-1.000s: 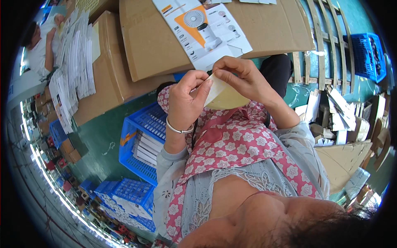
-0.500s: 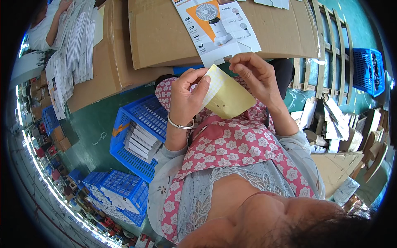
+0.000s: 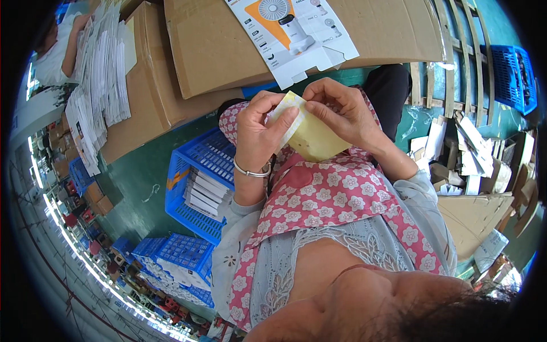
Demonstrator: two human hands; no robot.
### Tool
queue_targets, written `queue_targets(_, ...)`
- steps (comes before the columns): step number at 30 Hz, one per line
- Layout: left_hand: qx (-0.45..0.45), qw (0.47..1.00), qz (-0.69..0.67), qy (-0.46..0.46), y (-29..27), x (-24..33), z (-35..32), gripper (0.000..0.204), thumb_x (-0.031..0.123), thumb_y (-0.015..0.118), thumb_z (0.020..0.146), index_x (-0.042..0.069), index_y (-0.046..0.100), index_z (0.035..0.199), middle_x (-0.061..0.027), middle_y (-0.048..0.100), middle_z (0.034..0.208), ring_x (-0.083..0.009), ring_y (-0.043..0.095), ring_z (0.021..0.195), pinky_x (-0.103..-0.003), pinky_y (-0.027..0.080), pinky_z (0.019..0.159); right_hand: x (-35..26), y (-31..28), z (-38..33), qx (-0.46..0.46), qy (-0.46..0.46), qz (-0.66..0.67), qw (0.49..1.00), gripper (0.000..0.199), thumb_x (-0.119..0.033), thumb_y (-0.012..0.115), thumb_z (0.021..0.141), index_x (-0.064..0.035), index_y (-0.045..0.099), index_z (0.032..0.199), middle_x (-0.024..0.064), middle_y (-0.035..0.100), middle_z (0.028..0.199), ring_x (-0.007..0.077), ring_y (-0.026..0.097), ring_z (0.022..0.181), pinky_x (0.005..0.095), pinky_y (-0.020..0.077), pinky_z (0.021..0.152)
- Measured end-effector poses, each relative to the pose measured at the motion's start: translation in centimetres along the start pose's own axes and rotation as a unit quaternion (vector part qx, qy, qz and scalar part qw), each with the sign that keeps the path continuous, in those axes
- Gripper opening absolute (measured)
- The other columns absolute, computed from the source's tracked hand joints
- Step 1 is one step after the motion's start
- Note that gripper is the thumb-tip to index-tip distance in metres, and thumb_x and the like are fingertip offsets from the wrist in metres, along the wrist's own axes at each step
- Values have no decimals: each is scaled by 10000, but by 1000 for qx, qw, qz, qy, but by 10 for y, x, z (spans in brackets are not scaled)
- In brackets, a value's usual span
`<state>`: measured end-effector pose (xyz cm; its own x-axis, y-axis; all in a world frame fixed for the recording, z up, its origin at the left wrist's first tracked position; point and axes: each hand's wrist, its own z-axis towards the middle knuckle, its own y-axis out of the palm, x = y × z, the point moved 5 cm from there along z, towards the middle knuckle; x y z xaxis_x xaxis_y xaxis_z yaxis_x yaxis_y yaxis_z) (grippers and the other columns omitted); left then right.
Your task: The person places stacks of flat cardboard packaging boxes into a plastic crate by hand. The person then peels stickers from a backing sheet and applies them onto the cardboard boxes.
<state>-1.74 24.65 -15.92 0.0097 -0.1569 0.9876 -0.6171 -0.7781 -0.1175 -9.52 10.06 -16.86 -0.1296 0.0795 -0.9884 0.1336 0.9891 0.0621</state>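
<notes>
A yellowish sticker sheet [image 3: 317,138] with rows of small pale labels along its left side is held up over my lap. My left hand [image 3: 261,126] grips its left edge between thumb and fingers. At the sheet's upper edge my right hand [image 3: 342,113] is closed in a pinch, thumb and forefinger against the sheet; whether a single label is between them is too small to see. Just beyond both hands lies a flattened printed box [image 3: 296,44] with a picture of a handheld fan, on top of a large brown carton [image 3: 213,62].
Stacks of flat printed boxes [image 3: 105,74] stand on a carton at the left, near another person [image 3: 57,54]. Blue crates [image 3: 191,219] with boxes sit on the floor to my left. At right are a wooden pallet [image 3: 464,62], a blue basket [image 3: 510,80] and cardboard scraps [image 3: 473,148].
My right hand has come down and left, from apart above the sheet to touching its upper edge. The view has shifted slightly.
</notes>
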Motion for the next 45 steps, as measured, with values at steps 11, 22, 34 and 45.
queue_targets(11,8,997,16,-81,2,-4,-3,134,88,694,808,-30,658,861,-47,612,759,-91,572,701,-236,445,614,-29,-2,5,50,-226,-164,959,185,17,666,787,-14,611,961,94,585,920,226,590,842,298,482,706)
queue_targets(22,-33,996,80,-35,8,7,-3,160,51,679,760,-41,658,889,-100,618,790,-193,600,720,-286,466,670,-36,0,10,-40,-297,-268,916,217,-2,701,737,-21,631,941,105,560,930,277,575,862,358,486,716)
queue_targets(34,-41,995,93,-6,8,9,-4,155,53,667,763,-42,659,884,-106,618,804,-204,603,734,-298,471,679,-31,1,11,-79,-251,-251,931,176,16,690,742,-7,585,882,113,538,902,289,580,840,357,489,689)
queue_targets(45,-73,996,-32,-34,8,1,-7,146,55,650,779,-44,656,886,-72,596,769,-119,575,729,-258,447,661,-5,-3,12,-100,-48,9,994,62,-26,634,866,4,610,915,36,544,911,89,557,822,226,479,704)
